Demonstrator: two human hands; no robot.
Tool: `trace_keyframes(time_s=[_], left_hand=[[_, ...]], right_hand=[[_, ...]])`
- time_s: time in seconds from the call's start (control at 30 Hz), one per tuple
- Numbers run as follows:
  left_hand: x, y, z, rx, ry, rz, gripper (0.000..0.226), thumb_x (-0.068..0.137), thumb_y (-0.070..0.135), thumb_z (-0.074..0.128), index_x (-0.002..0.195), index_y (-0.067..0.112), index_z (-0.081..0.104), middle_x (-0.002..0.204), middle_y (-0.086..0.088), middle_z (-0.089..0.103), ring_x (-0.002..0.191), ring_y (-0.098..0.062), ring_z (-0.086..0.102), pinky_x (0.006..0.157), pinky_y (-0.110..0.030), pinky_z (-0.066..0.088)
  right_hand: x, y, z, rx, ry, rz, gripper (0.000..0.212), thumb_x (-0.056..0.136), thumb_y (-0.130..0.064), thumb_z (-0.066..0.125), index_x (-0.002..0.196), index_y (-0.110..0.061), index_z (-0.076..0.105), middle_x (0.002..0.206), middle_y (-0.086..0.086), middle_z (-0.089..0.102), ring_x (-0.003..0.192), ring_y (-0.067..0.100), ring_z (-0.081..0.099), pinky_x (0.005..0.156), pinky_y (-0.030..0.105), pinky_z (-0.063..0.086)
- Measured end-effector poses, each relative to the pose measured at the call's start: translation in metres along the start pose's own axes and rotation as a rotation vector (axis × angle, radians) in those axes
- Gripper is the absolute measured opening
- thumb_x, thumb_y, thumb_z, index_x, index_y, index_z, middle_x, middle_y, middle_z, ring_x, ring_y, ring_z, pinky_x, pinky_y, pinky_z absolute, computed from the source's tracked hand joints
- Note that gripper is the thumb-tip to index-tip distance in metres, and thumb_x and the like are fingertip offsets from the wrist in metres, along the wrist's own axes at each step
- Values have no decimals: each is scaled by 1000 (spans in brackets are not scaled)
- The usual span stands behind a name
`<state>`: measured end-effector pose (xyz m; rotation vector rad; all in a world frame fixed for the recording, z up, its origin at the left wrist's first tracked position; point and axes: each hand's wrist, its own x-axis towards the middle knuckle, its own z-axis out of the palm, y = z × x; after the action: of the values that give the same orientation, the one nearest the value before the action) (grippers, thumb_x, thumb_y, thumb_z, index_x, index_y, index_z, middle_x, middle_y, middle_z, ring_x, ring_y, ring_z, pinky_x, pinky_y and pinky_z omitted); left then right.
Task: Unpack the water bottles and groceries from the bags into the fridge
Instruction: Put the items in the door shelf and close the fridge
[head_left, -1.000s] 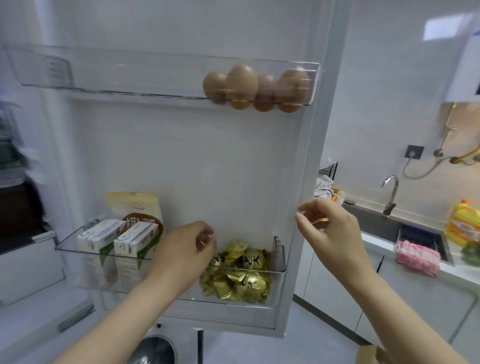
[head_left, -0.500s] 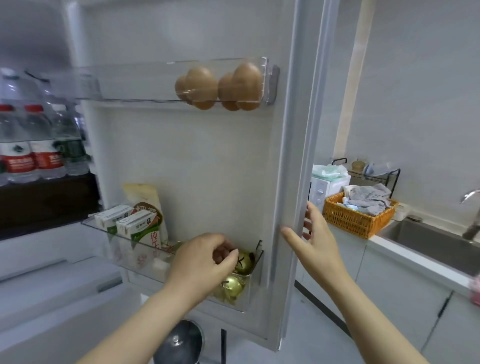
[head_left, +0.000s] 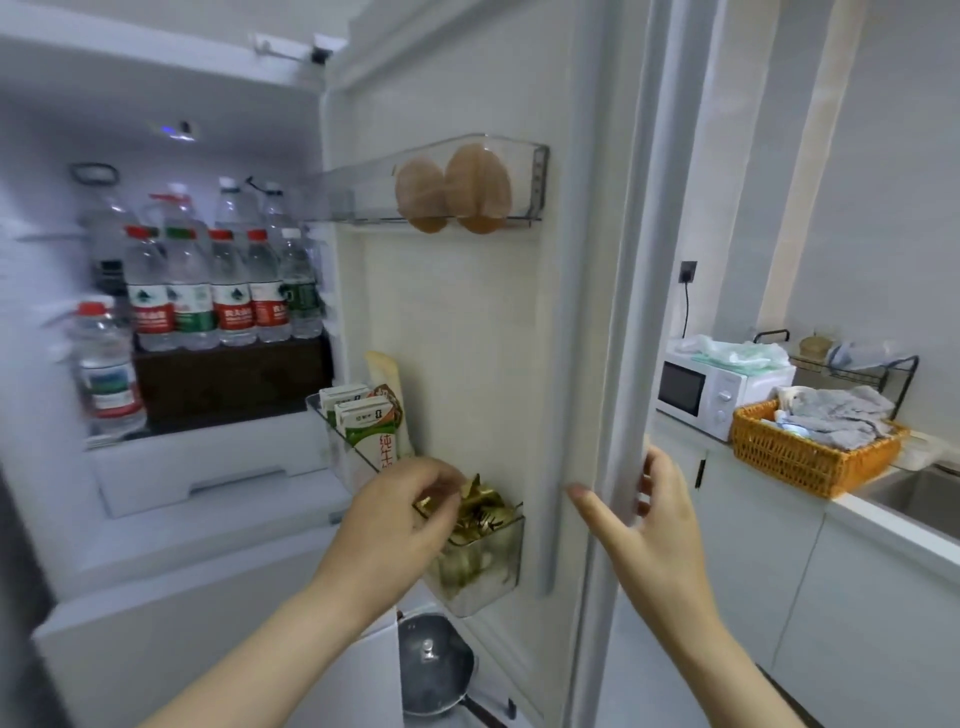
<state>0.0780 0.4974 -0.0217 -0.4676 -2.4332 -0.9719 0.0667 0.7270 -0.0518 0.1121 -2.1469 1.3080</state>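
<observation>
Here left hand pinches gold-wrapped sweets; right hand grips fridge door edge

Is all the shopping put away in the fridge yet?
Mostly. Done: water bottles stand inside; eggs and milk cartons sit in the fridge door. In hand: the left hand pinches gold-wrapped sweets at the lower rack; the right hand grips the door's edge. Left: unclear, no bags show.

Labels on water bottles unreadably blurred; pan partly behind fridge door.
</observation>
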Motion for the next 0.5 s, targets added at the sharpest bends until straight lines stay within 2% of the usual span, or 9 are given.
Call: trace_keyframes(time_s=[0.1,0.23,0.37,0.5], left_hand=[[-32,2,-35,-25,41,1,15,87,18,62,96,30,67,94,22,64,95,13,54,74,2,37],[-69,-1,-74,-21,69,-9,17,86,16,64,95,30,66,94,18,65,94,10,56,76,0,39],[-97,-1,-107,-62,113,-32,22,85,15,64,104,27,66,97,17,65,94,7,57,78,-2,42],[-121,-2,-128,-81,153,-48,25,86,16,64,107,28,62,100,18,62,94,6,57,78,-4,44]], right_hand=[[-27,-25,13,-15,-34,-18,42,76,-45,73,100,-19,50,97,2,51,88,19,54,79,43,51],[-60,-59,29,24,-110,-62,41,77,-39,75,109,-28,51,101,-10,52,94,11,55,83,37,52],[-89,-91,41,97,-233,-117,40,81,-26,73,113,-40,52,103,-29,56,96,-2,57,79,22,53],[-108,-107,54,114,-323,-152,37,84,-24,70,116,-36,57,102,-17,62,97,2,60,80,24,53]])
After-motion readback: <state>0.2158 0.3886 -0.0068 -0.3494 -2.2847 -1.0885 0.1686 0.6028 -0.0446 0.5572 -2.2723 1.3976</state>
